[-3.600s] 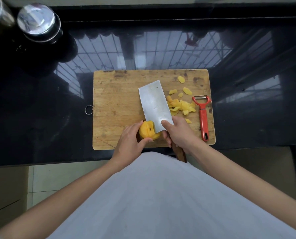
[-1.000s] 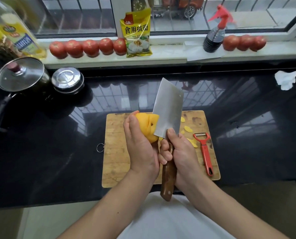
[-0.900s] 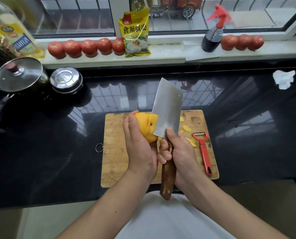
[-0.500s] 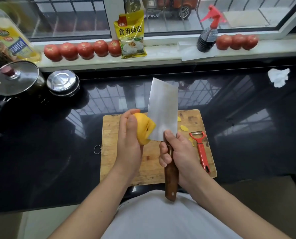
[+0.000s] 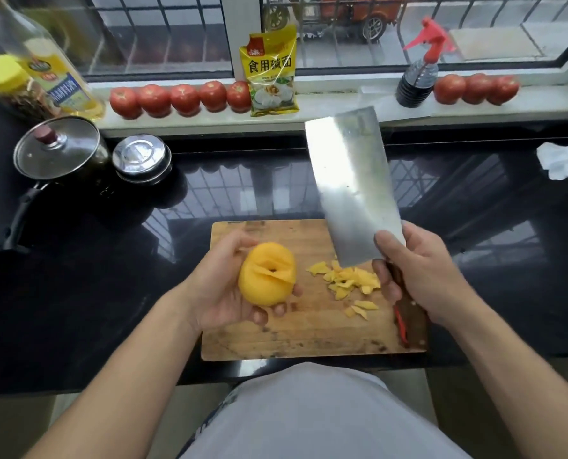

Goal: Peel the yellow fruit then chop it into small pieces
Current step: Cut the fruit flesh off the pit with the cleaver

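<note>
- The left hand (image 5: 221, 286) cradles the peeled round yellow fruit (image 5: 267, 274) from below, fingers curled round it, lifted above the rectangular wooden chopping board (image 5: 276, 336)
- The fruit shows cut faces and a dark hollow at its centre, turned up toward the camera
- The right hand (image 5: 421, 276) grips the wide steel cleaver with a dark wooden handle (image 5: 352, 187), thumb pressed on the blade's flat side, blade pointing up and away, apart from the fruit
- Small yellow chopped pieces (image 5: 348, 281) lie scattered on the board between the two hands
- A sliver of a red peeler (image 5: 401, 326) peeks out beside the cleaver handle
- The board sits on the glossy black desk (image 5: 77, 293), with red tomatoes (image 5: 183, 97) lined on the windowsill behind
</note>
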`<act>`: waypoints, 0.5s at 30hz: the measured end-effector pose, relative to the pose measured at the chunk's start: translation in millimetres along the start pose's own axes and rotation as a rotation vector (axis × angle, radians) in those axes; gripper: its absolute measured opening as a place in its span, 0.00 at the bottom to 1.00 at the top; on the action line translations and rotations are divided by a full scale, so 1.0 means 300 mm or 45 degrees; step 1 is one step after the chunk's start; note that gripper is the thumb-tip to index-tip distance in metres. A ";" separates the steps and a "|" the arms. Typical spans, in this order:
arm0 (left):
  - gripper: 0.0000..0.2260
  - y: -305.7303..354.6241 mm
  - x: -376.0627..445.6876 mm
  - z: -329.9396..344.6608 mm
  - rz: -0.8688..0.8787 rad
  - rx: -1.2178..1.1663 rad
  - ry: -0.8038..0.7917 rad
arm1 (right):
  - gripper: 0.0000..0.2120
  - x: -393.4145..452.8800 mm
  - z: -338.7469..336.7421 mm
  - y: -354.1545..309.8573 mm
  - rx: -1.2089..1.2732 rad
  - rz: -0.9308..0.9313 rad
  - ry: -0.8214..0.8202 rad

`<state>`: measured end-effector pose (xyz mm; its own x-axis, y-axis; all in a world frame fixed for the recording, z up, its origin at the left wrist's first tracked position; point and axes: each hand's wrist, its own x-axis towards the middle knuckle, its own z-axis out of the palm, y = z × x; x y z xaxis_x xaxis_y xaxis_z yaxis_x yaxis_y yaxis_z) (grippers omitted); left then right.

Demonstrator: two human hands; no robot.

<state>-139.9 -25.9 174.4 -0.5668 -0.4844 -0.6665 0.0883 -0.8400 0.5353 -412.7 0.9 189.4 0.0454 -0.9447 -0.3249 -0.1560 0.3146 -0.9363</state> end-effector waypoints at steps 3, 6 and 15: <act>0.26 -0.010 0.002 -0.026 -0.082 0.000 -0.220 | 0.11 0.008 -0.008 -0.082 -0.264 -0.210 -0.187; 0.28 -0.023 0.010 -0.015 -0.116 -0.033 -0.315 | 0.11 0.010 0.014 -0.127 -0.401 -0.246 -0.308; 0.27 -0.036 0.024 0.006 -0.111 0.050 -0.177 | 0.12 -0.037 0.074 -0.106 -0.401 -0.150 -0.352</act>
<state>-146.5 -20.0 164.9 -0.6790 -0.3692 -0.6345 0.0031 -0.8658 0.5004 -386.3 3.3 219.9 0.3366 -0.8985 -0.2818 -0.4251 0.1220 -0.8969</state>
